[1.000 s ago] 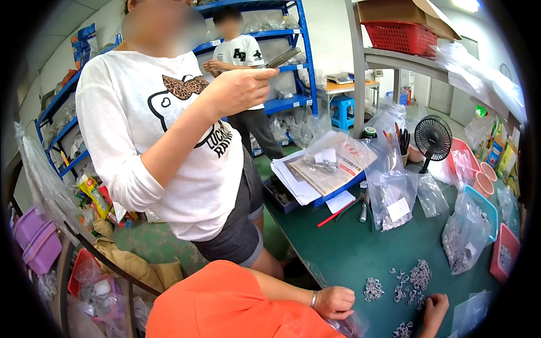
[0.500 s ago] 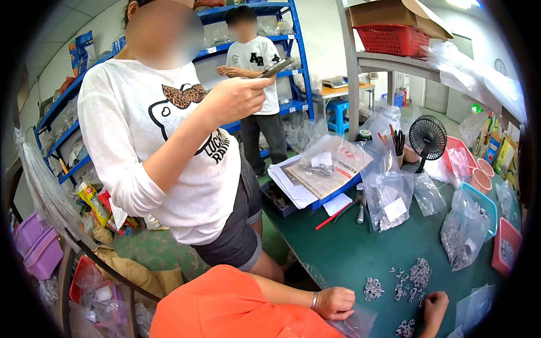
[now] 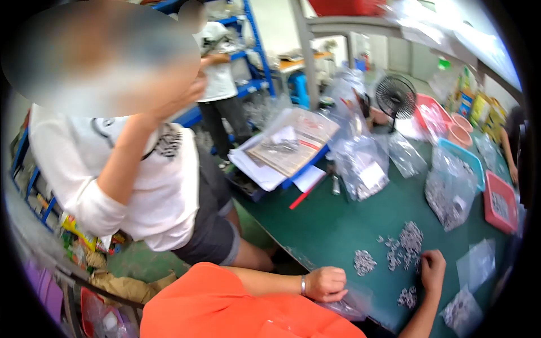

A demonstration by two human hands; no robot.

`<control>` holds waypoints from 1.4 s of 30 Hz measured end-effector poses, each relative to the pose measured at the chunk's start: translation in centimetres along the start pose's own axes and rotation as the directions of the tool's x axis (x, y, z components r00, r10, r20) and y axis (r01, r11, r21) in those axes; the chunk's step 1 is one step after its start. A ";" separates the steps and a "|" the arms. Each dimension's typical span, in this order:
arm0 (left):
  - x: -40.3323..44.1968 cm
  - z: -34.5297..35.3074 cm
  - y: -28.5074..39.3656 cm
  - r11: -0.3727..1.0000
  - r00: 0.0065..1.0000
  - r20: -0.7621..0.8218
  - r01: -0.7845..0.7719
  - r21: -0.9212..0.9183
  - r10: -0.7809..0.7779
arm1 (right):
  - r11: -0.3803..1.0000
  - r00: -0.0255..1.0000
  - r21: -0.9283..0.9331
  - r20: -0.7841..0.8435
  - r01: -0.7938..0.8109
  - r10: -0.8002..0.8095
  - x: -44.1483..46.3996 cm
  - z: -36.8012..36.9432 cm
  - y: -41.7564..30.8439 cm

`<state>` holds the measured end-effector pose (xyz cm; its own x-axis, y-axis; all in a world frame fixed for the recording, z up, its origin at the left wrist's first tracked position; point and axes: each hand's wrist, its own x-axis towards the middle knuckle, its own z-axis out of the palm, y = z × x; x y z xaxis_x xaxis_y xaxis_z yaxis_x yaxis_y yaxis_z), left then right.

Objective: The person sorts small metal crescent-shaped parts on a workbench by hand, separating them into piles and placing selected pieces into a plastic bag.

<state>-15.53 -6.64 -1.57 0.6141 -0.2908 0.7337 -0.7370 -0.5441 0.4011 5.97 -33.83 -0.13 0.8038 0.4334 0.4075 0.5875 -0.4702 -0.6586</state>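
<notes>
My left hand (image 3: 327, 284), with a bracelet at the wrist, is closed at the near edge of the green table (image 3: 315, 225). A clear plastic bag (image 3: 352, 301) lies under and beside it; whether the fingers grip it cannot be made out. My right hand (image 3: 433, 268) rests on the table with curled fingers, touching the right side of a pile of small grey metal parts (image 3: 410, 238). Its fingertips are partly hidden. A smaller pile (image 3: 364, 262) lies between my hands, and another (image 3: 407, 297) is nearer to me.
A person in a white top (image 3: 163, 191) stands at the left table edge; another person (image 3: 217, 84) is behind. Filled bags (image 3: 448, 194), a pink tray (image 3: 500, 203), a black fan (image 3: 396, 97), papers (image 3: 298, 141) and a red pen (image 3: 307, 192) are on the table.
The view has turned right and down. The standing person's raised hand is now nearer their face. My right hand has lifted slightly relative to the piles, and more of its forearm shows.
</notes>
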 end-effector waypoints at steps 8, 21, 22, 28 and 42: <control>0.8 -1.1 -0.4 0.999 0.996 0.077 0.035 0.014 -0.036 | 0.998 0.999 -0.057 -0.016 -0.028 0.028 0.7 -0.8 -2.2; 1.1 -1.3 -0.3 0.980 0.979 0.133 0.172 -0.103 -0.157 | 0.982 0.969 -0.058 0.163 -0.178 0.185 0.3 -0.6 -2.8; 1.1 -1.2 -0.3 0.978 0.978 0.134 0.178 -0.110 -0.162 | 0.979 0.966 -0.010 0.158 -0.203 0.202 0.3 -0.7 -2.6; 1.1 -1.4 -0.4 0.976 0.970 0.159 0.198 -0.092 -0.182 | 0.964 0.964 -0.016 -0.037 -0.264 0.264 0.6 -1.7 -3.0; 0.6 -1.4 -0.7 0.984 0.988 0.101 0.128 -0.127 -0.115 | 0.969 0.967 -0.080 0.089 -0.234 0.241 0.3 0.0 -4.2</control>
<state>-15.03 -5.31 -0.60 0.7203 -0.3043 0.6234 -0.6823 -0.4726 0.5577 3.73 -31.76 2.78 0.9099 0.3742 0.1790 0.3887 -0.6184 -0.6830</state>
